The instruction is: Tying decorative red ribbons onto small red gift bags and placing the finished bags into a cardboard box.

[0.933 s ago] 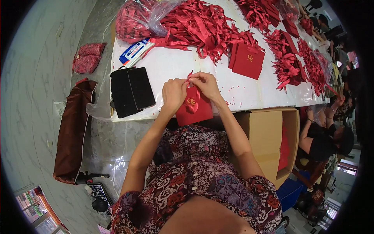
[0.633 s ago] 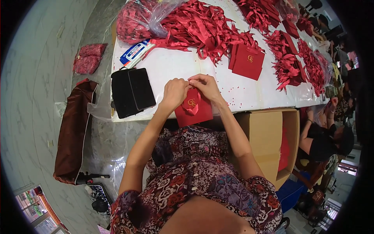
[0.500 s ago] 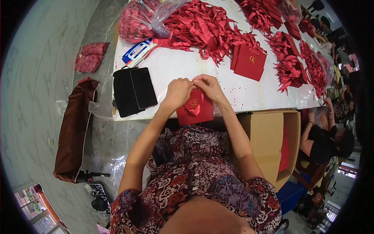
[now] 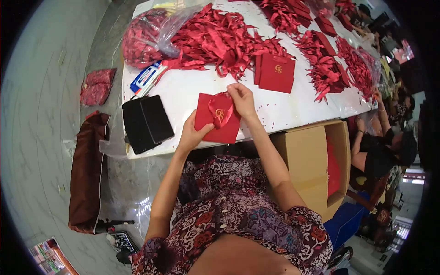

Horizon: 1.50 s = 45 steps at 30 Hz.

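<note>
A small red paper gift bag (image 4: 231,134) with a gold emblem is held over the table's near edge. Its red ribbon handle (image 4: 213,108) hangs in a loop across the front. My left hand (image 4: 193,133) grips the bag's lower left side, thumb on the front face and fingers behind. My right hand (image 4: 243,101) is closed in a pinch at the bag's top right edge, by the ribbon; whether it pinches ribbon or paper is hidden by the fingers. Farther back on the table lie several similar finished-looking red bags (image 4: 277,77), slightly fanned.
A big heap of red ribbons (image 4: 220,39) and a clear plastic bag of them (image 4: 144,39) fill the far side. A black pouch (image 4: 146,123) and a blue-white packet (image 4: 146,78) lie left. An open cardboard box (image 4: 305,151) stands right. Another person (image 4: 382,146) sits farther right.
My left hand has moved from the bag's top edge down to its lower left side. The bag has turned slightly and its ribbon loop now shows. My head view has shifted a little.
</note>
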### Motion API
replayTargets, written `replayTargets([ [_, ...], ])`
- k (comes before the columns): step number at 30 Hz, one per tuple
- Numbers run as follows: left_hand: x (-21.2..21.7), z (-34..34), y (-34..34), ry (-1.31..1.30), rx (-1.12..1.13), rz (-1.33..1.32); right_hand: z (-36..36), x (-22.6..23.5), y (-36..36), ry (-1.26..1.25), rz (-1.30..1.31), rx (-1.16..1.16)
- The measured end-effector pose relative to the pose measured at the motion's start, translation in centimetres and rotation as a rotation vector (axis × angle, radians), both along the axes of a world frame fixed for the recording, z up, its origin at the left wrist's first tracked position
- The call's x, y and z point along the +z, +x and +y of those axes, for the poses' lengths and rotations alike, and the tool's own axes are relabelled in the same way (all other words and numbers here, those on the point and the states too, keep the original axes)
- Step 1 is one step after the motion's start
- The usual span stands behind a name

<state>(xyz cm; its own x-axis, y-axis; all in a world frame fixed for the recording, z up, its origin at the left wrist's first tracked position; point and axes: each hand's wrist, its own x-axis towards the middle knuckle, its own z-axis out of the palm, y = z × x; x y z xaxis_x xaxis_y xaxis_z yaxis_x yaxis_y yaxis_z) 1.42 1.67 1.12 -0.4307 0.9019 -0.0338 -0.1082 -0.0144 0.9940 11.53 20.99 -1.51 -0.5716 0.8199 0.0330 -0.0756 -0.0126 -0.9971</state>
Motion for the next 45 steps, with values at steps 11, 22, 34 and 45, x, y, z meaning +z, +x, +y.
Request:
replayTargets([
  [11, 0.4, -1.5, 3.4, 0.034, 0.001, 0.091, 2.7, 1.4, 1.3, 0.138, -0.084, -0.131],
  [22, 3.0, 6.2, 3.7, 0.075, 0.168, 0.060, -3.9, 1.5, 7.8, 0.055, 0.018, -0.092],
  [34, -2.0, 4.1, 7.7, -0.056, -0.036, 0.093, 11.8, 2.7, 10.0, 0.570, -0.453, -0.638],
  [45, -1.0, 7.3, 11.3, -0.108, -0.243, 0.326, 8.7, 3.5, 19.9, 0.647, -0.481, -0.527],
])
